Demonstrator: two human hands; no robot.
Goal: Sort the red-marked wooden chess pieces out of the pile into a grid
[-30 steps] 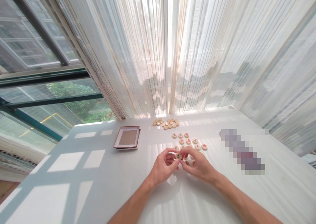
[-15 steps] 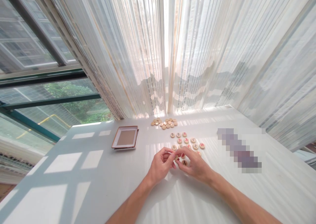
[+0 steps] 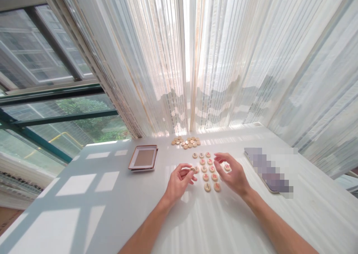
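Observation:
Between the thumb and fingers of my left hand (image 3: 180, 180) is a round wooden Chinese chess piece (image 3: 192, 169), held just left of the laid-out pieces. My right hand (image 3: 233, 173) hovers at the right side of the group with its fingers apart and nothing in them; it hides some pieces. Under and between my hands lie several face-up pieces in rough rows, among them a red-marked piece (image 3: 214, 176), a black-marked piece (image 3: 207, 187) and another red one (image 3: 217, 187). A red-marked piece (image 3: 227, 167) shows partly behind my right hand.
Farther back on the white table (image 3: 134, 216) is a cluster of plain-looking pieces (image 3: 185, 147). An open shallow box (image 3: 154, 160) stands to the left. A phone-like flat object (image 3: 268, 187), mostly pixelated, lies on the right. Striped curtains (image 3: 156, 60) hang behind the table.
My hands have parted: the right moved up and to the right and opened, while the left moved slightly left with a piece. A red-marked piece now shows at the front beside the black-marked one.

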